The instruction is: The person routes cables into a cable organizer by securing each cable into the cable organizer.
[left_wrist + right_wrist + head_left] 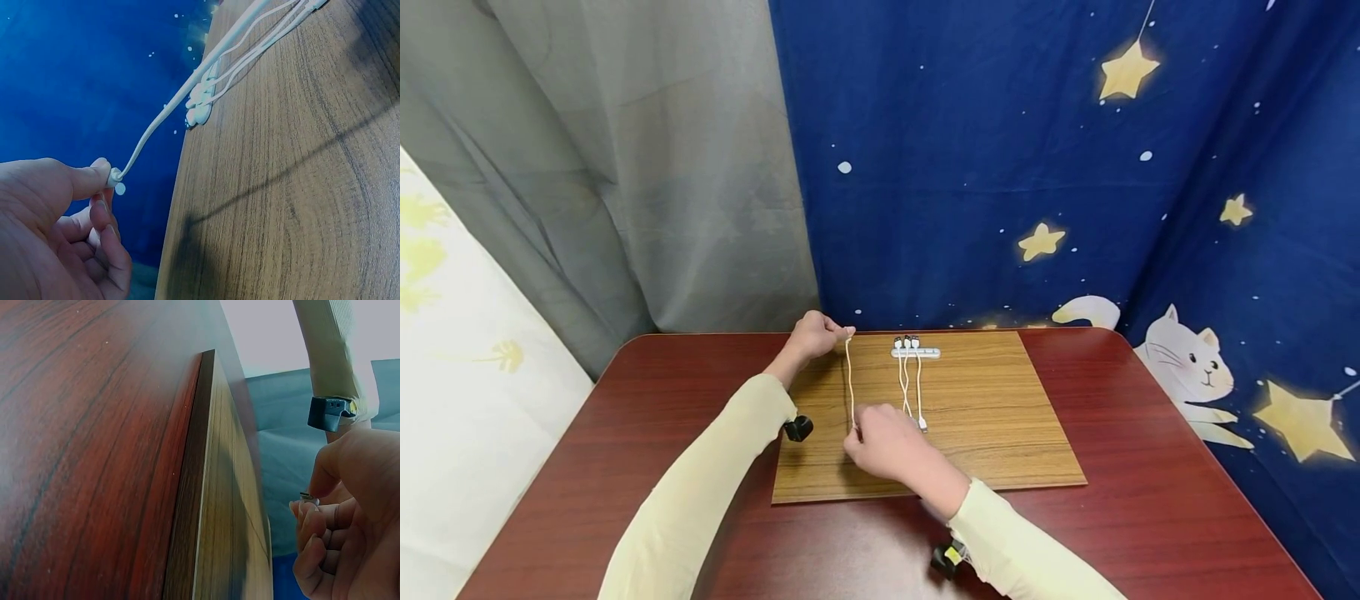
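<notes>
A white charging cable [850,379] is stretched above the wooden board, running between my two hands. At its far end, my left hand [816,335] pinches the white plug [115,177] between thumb and forefinger, near the board's back edge. My right hand [887,442] holds the near end; the right wrist view shows a small metal-tipped connector [307,497] between the thumb and fingers. Just right of this cable, three more white cables [919,379] lie with their far ends at a pale cable-holder strip [931,353]. My right hand partly hides their near ends.
The wood-grain board [1000,417] lies on a dark red table [587,467], its raised edge [187,506] showing in the right wrist view. Behind the table hang a grey curtain [700,167] and a blue star-patterned curtain [940,167].
</notes>
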Tool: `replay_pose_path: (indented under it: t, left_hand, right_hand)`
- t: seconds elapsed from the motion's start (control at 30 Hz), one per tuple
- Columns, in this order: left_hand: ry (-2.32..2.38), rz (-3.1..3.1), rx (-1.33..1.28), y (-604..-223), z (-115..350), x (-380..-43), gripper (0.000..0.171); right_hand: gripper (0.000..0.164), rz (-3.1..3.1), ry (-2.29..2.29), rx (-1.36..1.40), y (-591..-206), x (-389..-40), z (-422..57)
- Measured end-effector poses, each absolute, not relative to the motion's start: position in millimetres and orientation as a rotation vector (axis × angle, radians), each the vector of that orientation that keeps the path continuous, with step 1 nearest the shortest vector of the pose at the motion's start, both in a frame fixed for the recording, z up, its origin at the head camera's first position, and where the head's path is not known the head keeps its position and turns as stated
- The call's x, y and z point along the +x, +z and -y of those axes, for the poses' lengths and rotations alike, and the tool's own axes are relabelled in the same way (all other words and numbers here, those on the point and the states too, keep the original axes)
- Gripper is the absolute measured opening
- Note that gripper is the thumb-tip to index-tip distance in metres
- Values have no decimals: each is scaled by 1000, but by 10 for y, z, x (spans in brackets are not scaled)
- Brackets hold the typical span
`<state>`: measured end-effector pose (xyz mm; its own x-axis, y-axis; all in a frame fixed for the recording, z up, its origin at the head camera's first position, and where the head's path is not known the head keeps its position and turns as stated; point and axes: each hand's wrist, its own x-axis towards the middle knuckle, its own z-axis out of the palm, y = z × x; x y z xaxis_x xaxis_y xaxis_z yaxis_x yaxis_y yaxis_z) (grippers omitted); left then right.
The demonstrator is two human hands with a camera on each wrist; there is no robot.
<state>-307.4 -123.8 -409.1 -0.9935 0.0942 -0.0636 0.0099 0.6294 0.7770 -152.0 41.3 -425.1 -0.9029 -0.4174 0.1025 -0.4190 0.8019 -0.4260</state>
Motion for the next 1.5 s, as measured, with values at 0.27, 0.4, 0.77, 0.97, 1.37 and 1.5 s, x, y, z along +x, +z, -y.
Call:
replay_pose_path:
  t: [0.27, 0.4, 0.77, 0.97, 1.37, 1.5]
  left_hand:
    - [1300, -2755, 101, -4088, 1188, -3111, 39]
    - [1273, -2761, 86, -4068, 1123, -3134, 39]
    - [1217, -2796, 50, -3997, 888, -3174, 37]
    - [1219, -2798, 55, -4000, 816, -3170, 36]
    - [1199, -2812, 67, -4017, 724, -3200, 38]
    - [1197, -2803, 50, -4032, 710, -3206, 39]
  right_hand:
    - [18, 2971, 687, 685, -4272, -1533, -482]
    - [18, 2966, 714, 679, -4274, -1549, -520]
    - [17, 2974, 705, 628, -4315, -1616, -637]
    - [17, 2984, 702, 618, -4318, -1624, -669]
    - [16, 2998, 695, 568, -4324, -1653, -741]
    - [16, 3006, 720, 555, -4317, -1654, -767]
